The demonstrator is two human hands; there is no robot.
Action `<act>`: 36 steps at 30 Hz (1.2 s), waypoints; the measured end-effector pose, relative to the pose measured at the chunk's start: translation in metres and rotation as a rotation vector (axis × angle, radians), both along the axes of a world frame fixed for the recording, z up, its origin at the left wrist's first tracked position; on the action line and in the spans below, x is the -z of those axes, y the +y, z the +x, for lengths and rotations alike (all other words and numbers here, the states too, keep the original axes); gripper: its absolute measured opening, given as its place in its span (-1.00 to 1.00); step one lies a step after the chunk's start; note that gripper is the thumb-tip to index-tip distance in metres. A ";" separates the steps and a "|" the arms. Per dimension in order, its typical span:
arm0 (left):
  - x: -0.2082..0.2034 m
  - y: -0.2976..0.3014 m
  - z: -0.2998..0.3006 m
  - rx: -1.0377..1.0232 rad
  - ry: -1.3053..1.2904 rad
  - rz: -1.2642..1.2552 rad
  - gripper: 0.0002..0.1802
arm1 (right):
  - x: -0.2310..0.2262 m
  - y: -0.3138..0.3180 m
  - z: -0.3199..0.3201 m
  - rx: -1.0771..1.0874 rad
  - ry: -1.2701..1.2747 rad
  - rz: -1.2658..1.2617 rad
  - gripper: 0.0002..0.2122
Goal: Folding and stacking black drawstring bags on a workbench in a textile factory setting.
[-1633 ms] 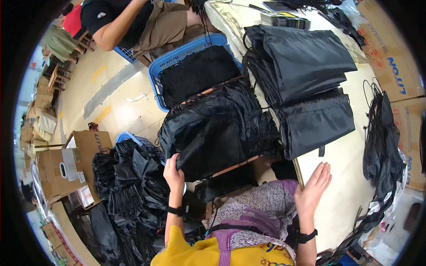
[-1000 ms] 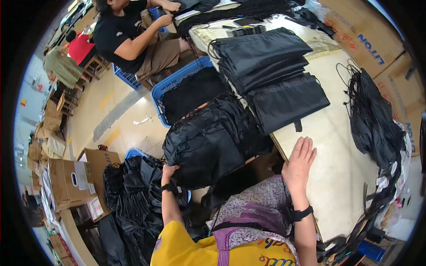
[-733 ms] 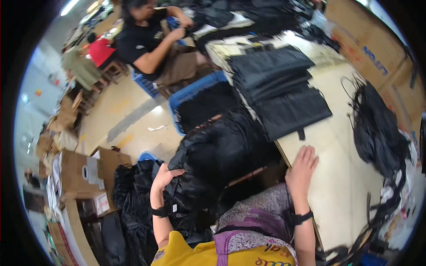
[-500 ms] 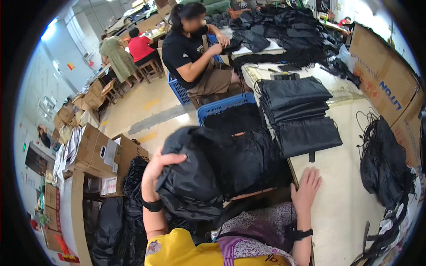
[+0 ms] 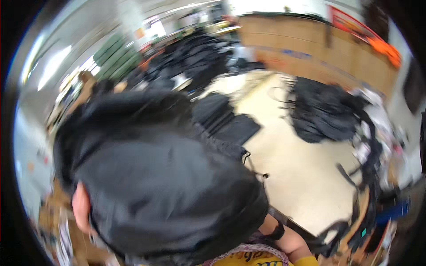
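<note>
A large black fabric bag (image 5: 168, 177), smooth and slightly shiny, fills the left and middle of the head view, held up close in front of me. Thin dark cords (image 5: 254, 166) hang out at its right side. My left hand (image 5: 81, 210) grips the bag's left edge; only part of it shows, the rest lies behind the cloth. At the lower right my right forearm with a dark wristband (image 5: 278, 230) reaches up to the bag. The cloth hides the fingers of my right hand. Motion blurs the view.
A pale tabletop (image 5: 284, 177) lies to the right. Folded black bags (image 5: 226, 117) are stacked on it, and a heap of corded black bags (image 5: 321, 111) rests farther right. Cardboard (image 5: 310, 48) stands along the back. Black straps (image 5: 372, 155) trail over the right edge.
The view has swung to the right. The black bag has come up and nearer, now covering much of the scene. My right hand has left the tabletop and gone behind the bag.
</note>
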State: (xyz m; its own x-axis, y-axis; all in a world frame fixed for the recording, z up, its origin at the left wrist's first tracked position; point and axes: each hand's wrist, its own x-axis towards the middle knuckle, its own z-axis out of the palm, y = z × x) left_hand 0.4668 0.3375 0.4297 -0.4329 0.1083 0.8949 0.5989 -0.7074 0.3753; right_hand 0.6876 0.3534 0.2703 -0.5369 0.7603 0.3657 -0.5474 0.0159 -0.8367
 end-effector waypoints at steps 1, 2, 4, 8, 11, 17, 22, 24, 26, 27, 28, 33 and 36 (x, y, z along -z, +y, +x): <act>0.005 -0.004 0.000 0.133 -0.056 -0.076 -0.45 | -0.003 0.008 0.008 -0.167 0.481 -0.621 -0.08; 0.013 0.003 0.014 0.309 -0.126 -0.154 -0.43 | -0.014 0.014 0.042 -0.039 0.500 -0.580 -0.08; 0.008 -0.015 0.018 0.450 -0.169 -0.336 -0.41 | -0.027 0.026 0.064 -0.103 0.695 -0.527 -0.03; 0.036 0.009 0.061 0.832 -0.214 -0.720 -0.33 | -0.032 0.033 0.163 0.457 0.520 -0.603 -0.56; 0.048 0.055 0.095 0.899 -0.098 -0.782 -0.24 | -0.062 0.061 0.222 0.617 0.538 -0.405 -0.78; 0.029 0.163 0.212 0.976 -0.015 -0.336 -0.64 | -0.164 0.123 0.334 0.723 0.470 0.108 -0.73; 0.054 0.221 0.339 0.949 -0.249 -0.468 -0.53 | -0.170 0.190 0.404 0.875 0.399 0.004 -0.57; 0.112 0.253 0.382 0.832 -0.313 -0.712 -0.41 | -0.114 0.203 0.406 0.990 0.303 -0.152 -0.49; 0.171 0.274 0.402 0.994 -0.314 -0.835 -0.39 | -0.054 0.207 0.417 0.866 0.047 -0.391 -0.35; 0.211 0.288 0.414 1.117 -0.420 -1.033 -0.43 | -0.025 0.206 0.407 1.134 -0.149 -0.583 -0.28; 0.211 0.267 0.435 1.198 -0.380 -1.251 -0.39 | 0.009 0.189 0.428 1.218 -0.164 -0.584 -0.26; 0.207 0.262 0.439 1.377 -0.381 -1.302 -0.37 | 0.026 0.181 0.394 1.402 -0.362 -0.544 -0.39; 0.196 0.268 0.436 1.554 -0.414 -1.377 -0.39 | 0.017 0.185 0.368 2.047 -0.974 0.208 -0.39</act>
